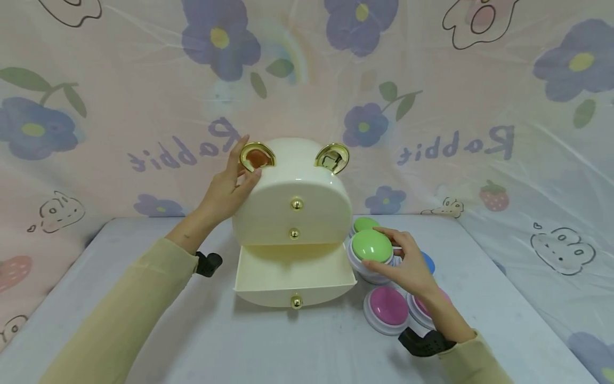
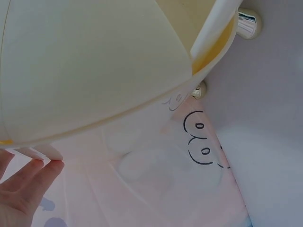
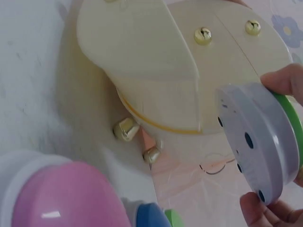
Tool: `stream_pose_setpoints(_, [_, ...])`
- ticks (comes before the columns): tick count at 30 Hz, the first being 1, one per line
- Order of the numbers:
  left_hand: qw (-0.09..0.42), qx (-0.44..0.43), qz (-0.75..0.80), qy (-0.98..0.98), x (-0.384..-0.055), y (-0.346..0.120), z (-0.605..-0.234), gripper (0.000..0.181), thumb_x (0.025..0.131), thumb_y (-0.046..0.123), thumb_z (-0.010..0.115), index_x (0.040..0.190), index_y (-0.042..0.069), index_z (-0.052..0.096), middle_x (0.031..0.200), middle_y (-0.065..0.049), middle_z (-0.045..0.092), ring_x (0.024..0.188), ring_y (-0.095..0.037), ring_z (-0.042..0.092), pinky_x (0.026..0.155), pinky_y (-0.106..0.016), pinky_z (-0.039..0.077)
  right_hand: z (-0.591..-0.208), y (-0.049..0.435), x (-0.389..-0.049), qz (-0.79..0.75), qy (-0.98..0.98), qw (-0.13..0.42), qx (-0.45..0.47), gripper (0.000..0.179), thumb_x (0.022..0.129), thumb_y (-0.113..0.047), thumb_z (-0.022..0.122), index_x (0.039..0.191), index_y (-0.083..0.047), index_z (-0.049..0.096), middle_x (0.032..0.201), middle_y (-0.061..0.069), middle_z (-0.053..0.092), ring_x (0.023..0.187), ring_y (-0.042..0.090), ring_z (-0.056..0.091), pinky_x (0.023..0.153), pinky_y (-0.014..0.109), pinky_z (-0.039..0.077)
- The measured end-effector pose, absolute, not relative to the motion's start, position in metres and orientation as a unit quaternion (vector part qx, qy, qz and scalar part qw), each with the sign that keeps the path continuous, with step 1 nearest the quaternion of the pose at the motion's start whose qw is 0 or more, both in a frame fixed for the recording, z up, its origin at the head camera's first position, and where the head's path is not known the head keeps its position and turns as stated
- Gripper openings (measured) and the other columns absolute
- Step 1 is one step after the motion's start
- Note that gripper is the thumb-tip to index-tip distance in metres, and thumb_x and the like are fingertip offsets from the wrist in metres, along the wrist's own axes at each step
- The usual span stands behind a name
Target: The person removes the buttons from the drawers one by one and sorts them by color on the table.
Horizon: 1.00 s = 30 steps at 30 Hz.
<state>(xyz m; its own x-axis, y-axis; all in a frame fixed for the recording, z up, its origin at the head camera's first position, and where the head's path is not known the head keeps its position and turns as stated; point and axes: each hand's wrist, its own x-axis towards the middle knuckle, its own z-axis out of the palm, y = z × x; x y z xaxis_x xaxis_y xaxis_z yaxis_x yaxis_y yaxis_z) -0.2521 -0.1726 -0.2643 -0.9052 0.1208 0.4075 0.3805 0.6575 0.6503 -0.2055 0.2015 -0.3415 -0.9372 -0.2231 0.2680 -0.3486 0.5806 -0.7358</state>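
A cream drawer box (image 1: pixel 293 213) with gold ears and small gold knobs stands on the table, its bottom drawer (image 1: pixel 292 296) pulled out; the bare drawer floor shows. My left hand (image 1: pixel 225 186) grips the box's left gold ear (image 1: pixel 259 156), thumb in front and fingers behind. In the left wrist view, its fingertips are partly hidden by the box. My right hand (image 1: pixel 408 261) holds a round push button with a green dome (image 1: pixel 372 246) and white base by its rim, just right of the drawer. In the right wrist view, the button's white underside (image 3: pixel 246 142) shows dark screw holes.
More round buttons lie right of the box: a pink one (image 1: pixel 388 305), another pink one (image 1: pixel 438 302) partly under my wrist, a blue one (image 1: pixel 428 262) and a green one (image 1: pixel 366 223) behind. A printed cloth (image 1: pixel 307 96) hangs behind the white table (image 1: pixel 192 330).
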Motion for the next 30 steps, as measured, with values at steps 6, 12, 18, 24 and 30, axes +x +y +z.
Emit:
stream_pose_setpoints(6, [0.168, -0.140, -0.390, -0.895, -0.252, -0.172, -0.264, 0.068, 0.098, 0.044, 0.042, 0.153, 0.037, 0.001, 0.150, -0.026, 0.033, 0.129, -0.043, 0.046, 0.099, -0.063, 0.040, -0.342, 0.209, -0.211, 0.427, -0.890, 0.077, 0.142, 0.067, 0.077, -0.025, 0.079, 0.137, -0.012, 0.051, 0.122, 0.011, 0.049, 0.107, 0.016, 0.043, 0.087, 0.034, 0.043])
stream_pose_setpoints(12, [0.169, -0.141, -0.392, -0.893, -0.251, -0.172, -0.264, 0.068, 0.098, 0.043, 0.042, 0.152, 0.038, 0.001, 0.149, -0.026, 0.035, 0.129, -0.043, 0.046, 0.099, -0.063, 0.040, -0.345, 0.215, -0.220, 0.413, -0.899, 0.076, 0.124, 0.067, 0.078, -0.027, 0.078, 0.136, -0.010, 0.050, 0.120, 0.015, 0.049, 0.105, 0.019, 0.043, 0.087, 0.037, 0.043])
stream_pose_setpoints(18, [0.170, -0.144, -0.395, -0.891, -0.254, -0.172, -0.265, 0.068, 0.098, 0.045, 0.043, 0.152, 0.040, 0.001, 0.150, -0.023, 0.035, 0.130, -0.042, 0.046, 0.098, -0.063, 0.041, -0.344, 0.220, -0.229, 0.400, -0.909, 0.068, 0.098, 0.070, 0.079, -0.031, 0.077, 0.139, -0.009, 0.047, 0.123, 0.018, 0.048, 0.109, 0.025, 0.044, 0.088, 0.039, 0.043])
stream_pose_setpoints(24, [0.173, -0.143, -0.397, -0.890, -0.253, -0.172, -0.265, 0.068, 0.098, 0.044, 0.043, 0.152, 0.039, 0.002, 0.149, -0.023, 0.036, 0.129, -0.042, 0.047, 0.098, -0.062, 0.041, -0.341, 0.227, -0.245, 0.393, -0.917, 0.034, 0.053, 0.078, 0.081, -0.039, 0.074, 0.144, -0.008, 0.040, 0.135, 0.028, 0.038, 0.119, 0.040, 0.043, 0.092, 0.053, 0.044])
stream_pose_setpoints(30, [0.173, -0.140, -0.403, -0.888, -0.252, -0.171, -0.265, 0.068, 0.098, 0.043, 0.043, 0.152, 0.039, 0.003, 0.151, -0.023, 0.033, 0.130, -0.042, 0.046, 0.099, -0.059, 0.043, -0.342, 0.236, -0.264, 0.391, -0.920, 0.004, 0.026, 0.081, 0.084, -0.044, 0.070, 0.147, -0.006, 0.035, 0.143, 0.032, 0.032, 0.126, 0.045, 0.038, 0.094, 0.053, 0.045])
